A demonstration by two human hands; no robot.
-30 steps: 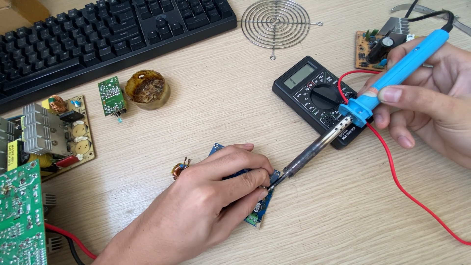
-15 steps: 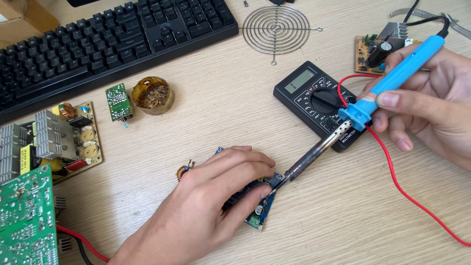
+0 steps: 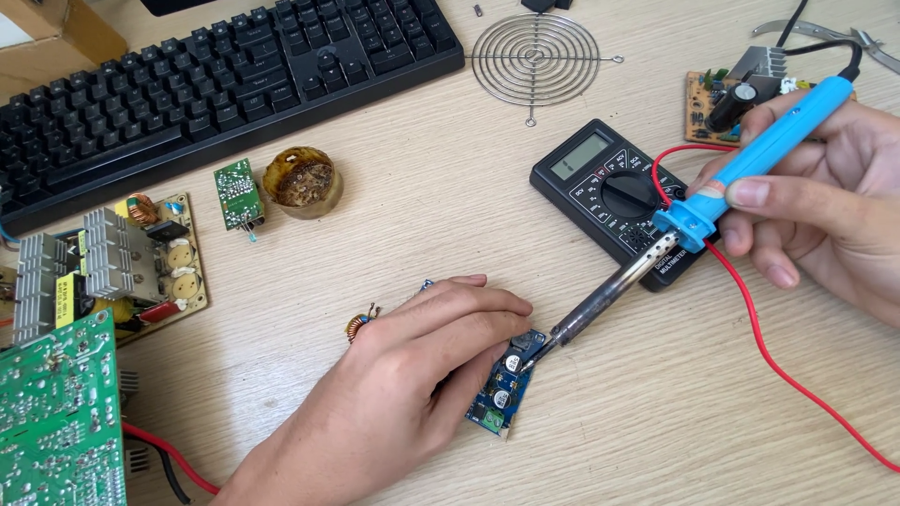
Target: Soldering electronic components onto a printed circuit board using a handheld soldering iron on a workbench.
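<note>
Left hand (image 3: 412, 375) lies palm down on a small blue circuit board (image 3: 502, 394), fingers close together and pressing it flat to the wooden surface (image 3: 412, 215); only the board's right end shows past the fingertips. Just left of that hand sits a small copper-wound toroid coil (image 3: 358, 327), loose on the surface.

Right hand (image 3: 825, 211) grips a blue-handled soldering iron (image 3: 694, 211) like a pen, thumb and fingers closed round the handle. Iron slants down to the left; its dark tip meets the blue board's upper right corner, beside the left fingertips.

Under the iron's shaft: black multimeter (image 3: 619, 192), grey screen, round dial. Red lead (image 3: 787, 375) runs from it down towards the lower right.

Left edge, near: green circuit board (image 3: 56, 422); behind it a tan board with finned heat sinks (image 3: 103, 267).

Mid-distance: small green board (image 3: 235, 193) touching a round tin of brown flux (image 3: 302, 182).

Far: black keyboard (image 3: 206, 75), round wire fan guard (image 3: 536, 56), and another component board (image 3: 727, 94) behind the right hand.
</note>
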